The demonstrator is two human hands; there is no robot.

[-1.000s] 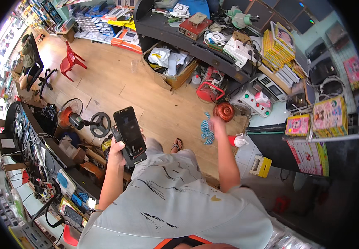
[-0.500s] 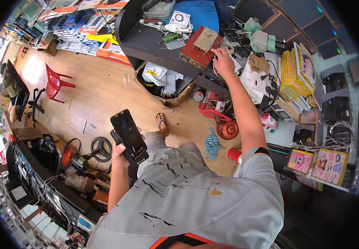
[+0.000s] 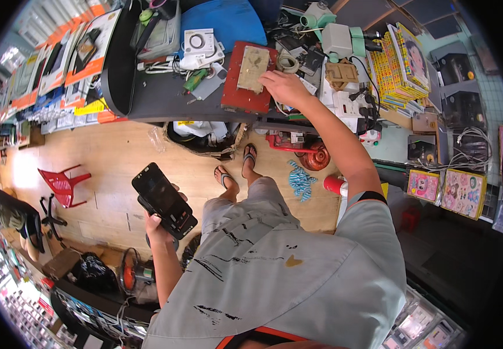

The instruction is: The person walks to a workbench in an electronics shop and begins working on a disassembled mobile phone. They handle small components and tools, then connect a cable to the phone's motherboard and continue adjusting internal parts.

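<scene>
My left hand (image 3: 157,229) is closed around a black smartphone (image 3: 165,200), held over the floor in front of my body. Another dark phone-like edge shows beneath it; I cannot tell whether it is a separate phone. On the dark counter lies a red box-shaped device (image 3: 230,93) with a worn beige plate (image 3: 253,65) on top. My right arm stretches out to it, and my right hand (image 3: 285,87) rests its outstretched fingertips at the plate's right edge. Nothing shows in those fingers.
The counter also holds a small white box (image 3: 199,42), a green-handled tool (image 3: 196,78), a blue mat (image 3: 237,20), a grey-green microscope (image 3: 335,41) and stacked yellow books (image 3: 399,70). A red chair (image 3: 64,185) stands on the floor left; a striped cloth (image 3: 301,181) lies near my feet.
My view has turned and moved nearer the counter, and both my feet now show. My right hand stays by the plate's edge; my left hand still holds the smartphone.
</scene>
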